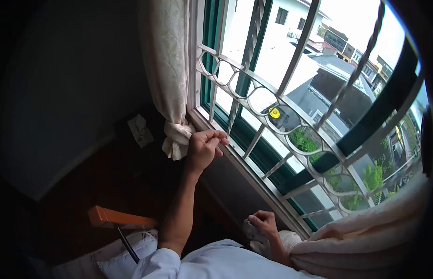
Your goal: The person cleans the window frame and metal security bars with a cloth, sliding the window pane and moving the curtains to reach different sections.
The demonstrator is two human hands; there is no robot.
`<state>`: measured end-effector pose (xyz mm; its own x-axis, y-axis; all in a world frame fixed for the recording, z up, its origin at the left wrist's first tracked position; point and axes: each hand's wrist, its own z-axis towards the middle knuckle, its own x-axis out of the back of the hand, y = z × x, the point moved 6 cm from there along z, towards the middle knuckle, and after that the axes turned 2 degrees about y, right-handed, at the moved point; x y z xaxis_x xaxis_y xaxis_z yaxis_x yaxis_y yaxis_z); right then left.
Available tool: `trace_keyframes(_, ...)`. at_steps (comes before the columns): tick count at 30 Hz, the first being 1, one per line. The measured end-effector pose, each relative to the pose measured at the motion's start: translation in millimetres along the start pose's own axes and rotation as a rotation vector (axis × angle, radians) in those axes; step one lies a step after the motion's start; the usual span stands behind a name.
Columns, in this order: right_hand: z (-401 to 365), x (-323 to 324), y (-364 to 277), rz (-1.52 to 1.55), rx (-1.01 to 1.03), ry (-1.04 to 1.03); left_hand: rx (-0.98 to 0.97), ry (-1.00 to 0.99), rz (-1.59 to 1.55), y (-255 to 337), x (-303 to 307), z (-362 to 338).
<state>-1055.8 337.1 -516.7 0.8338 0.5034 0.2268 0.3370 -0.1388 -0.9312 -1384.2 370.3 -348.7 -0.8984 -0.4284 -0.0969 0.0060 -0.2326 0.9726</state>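
Note:
My left hand (pixel 205 148) is raised at the lower left of the window grille (pixel 244 101), beside the knot of the left curtain (pixel 167 60). Its fingers are curled together near the base of a twisted bar; whether they hold anything is too small to tell. Lower and to the right, my right hand (pixel 265 222) is closed, thumb against fingers, close to the bunched end of the right curtain (pixel 356 232). A greyish cloth-like thing (pixel 251 229) shows by its fingertips, and I cannot make out whether it is gripped.
The window sill (pixel 253 173) runs diagonally below the grille. An orange wooden piece (pixel 115 217) and a light patterned cushion (pixel 128 255) are at the lower left. A small box with white tissue (pixel 140 131) stands by the dark wall. Houses show outside.

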Motion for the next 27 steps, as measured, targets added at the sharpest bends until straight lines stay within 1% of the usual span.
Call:
trace_keyframes(2,41.8,-8.1,0.7,0.030,0.060,0.047,0.044,-0.029,0.046,-17.9,8.9,45.7)
trace_keyframes(4,65.2,-20.1,-11.0,0.080,0.033,0.047,0.153,-0.109,0.253,-56.0,12.6,75.9)
trace_keyframes(6,84.5,-30.4,-19.1,0.009,0.019,0.006,0.206,-0.148,0.304,-91.0,17.8,105.5)
trace_keyframes(8,96.6,-34.4,-31.4,-0.022,-0.041,-0.005,0.035,-0.093,0.240,-111.9,18.1,138.9)
trace_keyframes(9,102.5,-36.3,-35.4,-0.045,-0.065,-0.014,-0.012,-0.119,0.309,-109.9,12.0,152.1)
trace_keyframes(10,106.1,-39.1,-37.4,-0.064,-0.092,-0.020,0.000,-0.131,0.307,-121.5,7.1,161.8)
trace_keyframes(12,110.4,-38.4,-40.7,-0.066,-0.115,0.030,-0.210,-0.095,0.411,-133.8,-5.8,181.1)
trace_keyframes(13,110.0,-36.2,-43.7,-0.057,-0.105,0.104,-0.227,-0.086,0.426,-140.6,-10.5,186.5)
trace_keyframes(15,103.3,-34.6,-37.1,-0.022,-0.073,0.244,-0.200,-0.143,0.385,-151.3,-16.9,191.7)
trace_keyframes(16,98.9,-39.1,-37.2,-0.014,-0.083,0.279,-0.192,-0.156,0.357,-144.2,-17.8,197.5)
trace_keyframes(17,93.5,-42.4,-38.5,0.011,-0.115,0.360,-0.173,-0.203,0.368,-135.6,-14.7,196.3)
trace_keyframes(18,91.4,-43.9,-42.1,0.034,-0.130,0.441,-0.176,-0.218,0.315,-118.2,-7.0,192.4)
trace_keyframes(19,89.8,-47.9,-42.4,0.007,-0.153,0.480,-0.048,-0.269,0.200,-95.1,2.6,187.3)
trace_keyframes(20,89.4,-53.5,-42.3,-0.017,-0.167,0.519,-0.119,-0.285,0.013,-74.5,15.4,186.3)
trace_keyframes(21,91.9,-60.4,-43.1,0.006,-0.193,0.542,-0.081,-0.269,-0.077,-42.2,29.4,189.3)
trace_keyframes(22,94.2,-69.2,-44.1,0.033,-0.221,0.560,-0.211,-0.236,-0.188,-10.5,44.0,195.5)
trace_keyframes(23,100.6,-77.8,-47.4,0.045,-0.234,0.553,-0.279,-0.202,-0.237,14.4,59.5,206.0)
trace_keyframes(24,105.9,-86.9,-51.2,0.055,-0.254,0.541,-0.386,-0.171,-0.264,43.2,69.3,215.3)
trace_keyframes(26,121.0,-105.4,-64.2,0.041,-0.297,0.502,-0.599,-0.184,-0.408,86.4,69.4,238.5)
trace_keyframes(27,128.5,-113.2,-61.5,0.032,-0.314,0.469,-0.661,-0.181,-0.414,102.8,62.6,251.3)
